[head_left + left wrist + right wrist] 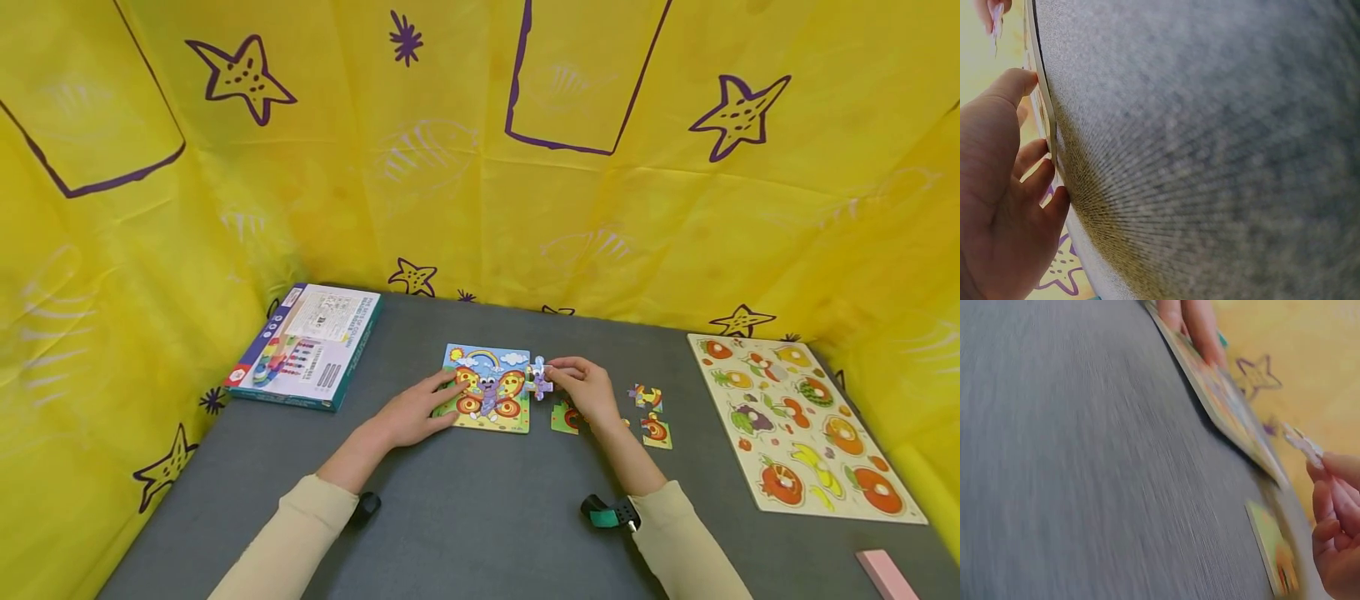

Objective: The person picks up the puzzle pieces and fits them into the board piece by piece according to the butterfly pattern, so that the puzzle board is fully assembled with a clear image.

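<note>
A square butterfly puzzle board (491, 392) lies flat on the dark table. My left hand (411, 412) rests on its left side with fingers spread over the picture; in the left wrist view, the thumb of that left hand (1007, 181) touches the board's edge. Just off the board's right edge, my right hand (588, 390) pinches a purple puzzle piece (538, 379) between thumb and fingertips. The right wrist view shows this piece (1302, 445) held up, tilted, above table level. A green-and-red puzzle piece (564, 419) lies below, partly hidden by the right hand.
More loose pieces, including a red-and-green corner piece (657, 432), lie right of my right wrist. A fruit puzzle board (783, 417) covers the table's right side, with a pink block (887, 575) nearer. A flat box (307, 346) lies at the back left. Yellow cloth (480, 208) surrounds the table.
</note>
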Demonstrator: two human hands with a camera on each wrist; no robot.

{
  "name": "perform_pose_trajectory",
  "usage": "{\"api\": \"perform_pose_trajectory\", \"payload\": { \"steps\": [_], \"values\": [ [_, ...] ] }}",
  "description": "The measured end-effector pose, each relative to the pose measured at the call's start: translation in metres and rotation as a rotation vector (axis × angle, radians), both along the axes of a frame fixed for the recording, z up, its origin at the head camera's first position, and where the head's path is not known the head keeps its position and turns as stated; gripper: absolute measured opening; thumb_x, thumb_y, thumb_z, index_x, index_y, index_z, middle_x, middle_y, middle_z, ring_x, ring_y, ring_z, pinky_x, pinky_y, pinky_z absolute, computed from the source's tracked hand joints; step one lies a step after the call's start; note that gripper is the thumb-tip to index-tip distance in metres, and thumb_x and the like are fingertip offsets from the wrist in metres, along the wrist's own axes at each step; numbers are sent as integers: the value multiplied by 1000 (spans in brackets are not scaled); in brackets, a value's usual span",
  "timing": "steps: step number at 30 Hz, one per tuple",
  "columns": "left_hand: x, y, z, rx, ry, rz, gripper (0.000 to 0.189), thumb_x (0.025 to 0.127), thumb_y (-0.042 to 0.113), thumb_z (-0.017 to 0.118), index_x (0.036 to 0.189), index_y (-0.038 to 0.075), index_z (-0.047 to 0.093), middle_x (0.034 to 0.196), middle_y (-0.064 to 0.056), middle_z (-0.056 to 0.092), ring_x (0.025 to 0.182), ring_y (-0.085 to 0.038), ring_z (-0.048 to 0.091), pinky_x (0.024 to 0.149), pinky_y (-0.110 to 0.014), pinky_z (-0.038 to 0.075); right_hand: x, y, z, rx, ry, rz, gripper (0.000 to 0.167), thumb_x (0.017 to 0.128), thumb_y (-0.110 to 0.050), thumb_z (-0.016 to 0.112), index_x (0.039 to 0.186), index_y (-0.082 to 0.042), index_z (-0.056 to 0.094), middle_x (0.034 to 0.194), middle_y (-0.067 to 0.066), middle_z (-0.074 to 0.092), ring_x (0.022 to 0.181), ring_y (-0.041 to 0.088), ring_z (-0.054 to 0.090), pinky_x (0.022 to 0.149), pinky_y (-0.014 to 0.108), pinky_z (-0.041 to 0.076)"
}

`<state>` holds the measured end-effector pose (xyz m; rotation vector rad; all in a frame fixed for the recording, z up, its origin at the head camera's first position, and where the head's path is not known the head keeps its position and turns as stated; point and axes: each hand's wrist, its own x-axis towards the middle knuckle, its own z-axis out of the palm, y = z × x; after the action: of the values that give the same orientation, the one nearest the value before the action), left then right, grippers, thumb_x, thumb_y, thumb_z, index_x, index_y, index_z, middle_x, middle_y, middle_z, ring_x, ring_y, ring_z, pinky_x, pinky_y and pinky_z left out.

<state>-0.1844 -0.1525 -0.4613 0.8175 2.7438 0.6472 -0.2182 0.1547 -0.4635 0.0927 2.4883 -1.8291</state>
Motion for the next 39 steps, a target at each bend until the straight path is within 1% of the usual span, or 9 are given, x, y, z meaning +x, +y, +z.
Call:
{"api": "perform_pose_trajectory", "payload": {
  "steps": [3,7,13,15,20,23,29,34,39],
  "values": [
    [0,0,0,-5,0,-6,56,100,33,55,150,12,40,157,-14,27,143,-35,25,110,-52,29,-1,-19,1,-9,-4,26,25,89,-23,74,104,-4,72,87,6,74,77,19,66,68,27,50],
    [-1,0,0,-11,6,-8,55,100,32,56,149,11,43,157,-15,28,143,-35,25,111,-51,29,-2,-41,2,29,-2,59,23,87,-23,75,102,-6,73,86,4,74,77,19,67,67,27,49],
    [-2,0,-1,-13,16,-1,55,100,32,56,148,11,44,156,-14,29,144,-35,25,111,-51,28,-7,-67,-1,140,22,86,23,84,-27,78,98,-9,74,83,1,75,75,12,67,64,25,47],
    [-2,0,0,-14,14,0,55,99,33,56,148,11,44,156,-14,29,144,-35,25,112,-51,28,-9,-72,-3,187,40,99,22,84,-28,78,97,-10,75,82,0,75,75,11,67,62,25,47],
    [-1,1,0,-20,12,-5,55,100,33,56,149,13,42,156,-13,29,143,-35,25,111,-51,28,-11,-78,-7,284,115,107,19,84,-26,78,93,-10,76,78,0,74,74,13,68,62,27,48],
    [-1,1,0,-29,27,-11,54,100,32,56,149,16,43,156,-15,30,142,-37,27,110,-52,30,-11,-80,-9,324,160,103,16,83,-25,79,90,-11,76,76,-1,73,72,12,67,61,27,48],
    [-1,3,0,-61,49,-30,49,100,32,54,148,22,45,155,-15,30,141,-37,29,110,-51,30,-11,-81,-12,388,227,101,12,82,-21,81,84,-10,75,68,-3,67,62,11,58,56,27,43],
    [0,3,0,-74,59,-36,49,101,31,53,148,20,45,155,-17,30,141,-38,28,110,-51,30,-12,-81,-13,415,262,122,12,82,-20,80,82,-10,73,66,-3,65,60,11,55,57,28,42],
    [1,3,2,-71,73,-41,49,101,30,54,147,17,46,154,-18,30,141,-38,28,110,-51,30,-13,-82,-15,426,275,128,13,82,-19,80,81,-10,72,67,-3,64,62,11,54,59,28,42]
  ]
}}
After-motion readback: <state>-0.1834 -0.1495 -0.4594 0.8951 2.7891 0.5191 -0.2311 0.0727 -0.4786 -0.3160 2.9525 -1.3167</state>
